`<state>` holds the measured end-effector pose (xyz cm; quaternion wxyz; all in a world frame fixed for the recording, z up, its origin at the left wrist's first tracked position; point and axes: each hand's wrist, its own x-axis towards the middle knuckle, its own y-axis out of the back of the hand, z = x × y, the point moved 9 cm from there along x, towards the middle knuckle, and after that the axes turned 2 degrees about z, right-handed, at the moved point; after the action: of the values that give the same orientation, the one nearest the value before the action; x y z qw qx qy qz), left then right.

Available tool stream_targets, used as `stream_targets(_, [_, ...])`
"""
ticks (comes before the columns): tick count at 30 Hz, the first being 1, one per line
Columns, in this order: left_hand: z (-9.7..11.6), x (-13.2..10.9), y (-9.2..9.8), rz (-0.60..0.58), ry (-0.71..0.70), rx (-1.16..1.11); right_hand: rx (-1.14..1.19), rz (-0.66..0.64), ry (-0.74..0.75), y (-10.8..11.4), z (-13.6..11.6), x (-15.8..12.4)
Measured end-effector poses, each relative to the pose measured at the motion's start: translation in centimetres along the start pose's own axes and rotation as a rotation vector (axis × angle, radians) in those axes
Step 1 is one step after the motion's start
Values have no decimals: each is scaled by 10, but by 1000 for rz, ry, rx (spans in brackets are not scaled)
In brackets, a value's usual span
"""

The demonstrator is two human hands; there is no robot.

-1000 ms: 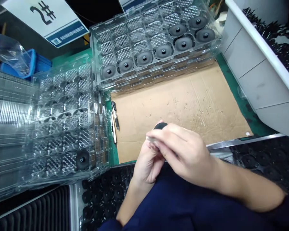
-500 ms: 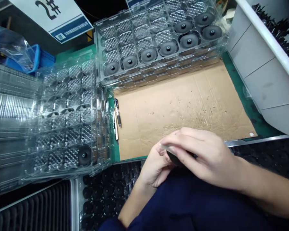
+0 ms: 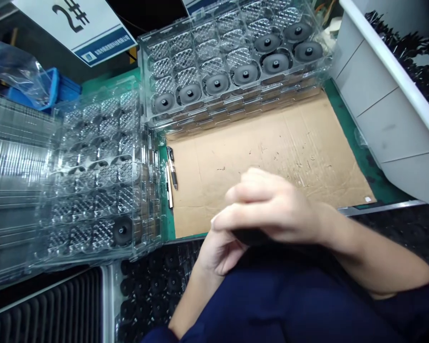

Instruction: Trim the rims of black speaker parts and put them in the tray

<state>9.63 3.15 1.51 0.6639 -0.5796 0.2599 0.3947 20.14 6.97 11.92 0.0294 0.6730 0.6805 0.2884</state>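
Both hands, left under right, grip one dark part; tray ahead approx. half filled, rest empty.

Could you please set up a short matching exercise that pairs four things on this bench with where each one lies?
Things:
1. pens
2. white sign
3. blue bin
4. right hand

Places:
A. far left, behind a crumpled clear bag
B. at the left edge of the cardboard sheet, beside the clear trays
C. over the near edge of the cardboard, covering a dark part
D. top left, marked 2#

Pairs: 1-B, 2-D, 3-A, 4-C
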Motion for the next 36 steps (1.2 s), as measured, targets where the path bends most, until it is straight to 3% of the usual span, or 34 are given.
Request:
stream_targets(1, [-1,-1,-4,-43,5,-1,11,17,-48,2,14,-2])
stream_targets(4, [1,-4,-17,-178,3,-11,-183,82,-386,7,70,-33])
stream_targets(6, [1,-5,-20,-214,9,-17,-245,27,-545,-7,96,-66])
stream_targets(9, [0,-2,-17,-203,33,-15,-158,-61,-629,-38,115,-107])
stream_targets(12, [1,-1,-16,-213,29,-8,-104,-7,-674,-39,115,-119])
stream_targets(16, [4,0,-18,-228,10,10,-104,278,-722,9,79,-90])
stream_targets(18, [4,3,-14,-206,-9,14,-119,346,-556,27,46,-60])
stream_targets(20, [6,7,-6,-159,-58,11,-122,234,-315,21,20,-32])
stream_targets(21, [8,8,-2,-133,-85,11,-134,161,-254,15,20,-26])
stream_targets(23, [11,9,6,-98,-106,24,-210,70,-300,5,46,-31])
stream_targets(26, [13,5,10,-111,-92,39,-283,50,-516,-5,107,-63])
stream_targets(28, [15,2,9,-133,-93,20,-273,34,-567,-18,130,-84])
stream_targets(31, [14,0,5,-158,-61,-37,-335,62,-578,-31,137,-100])
stream_targets(36, [16,3,-2,-169,-19,-100,-351,321,-592,-1,109,-92])
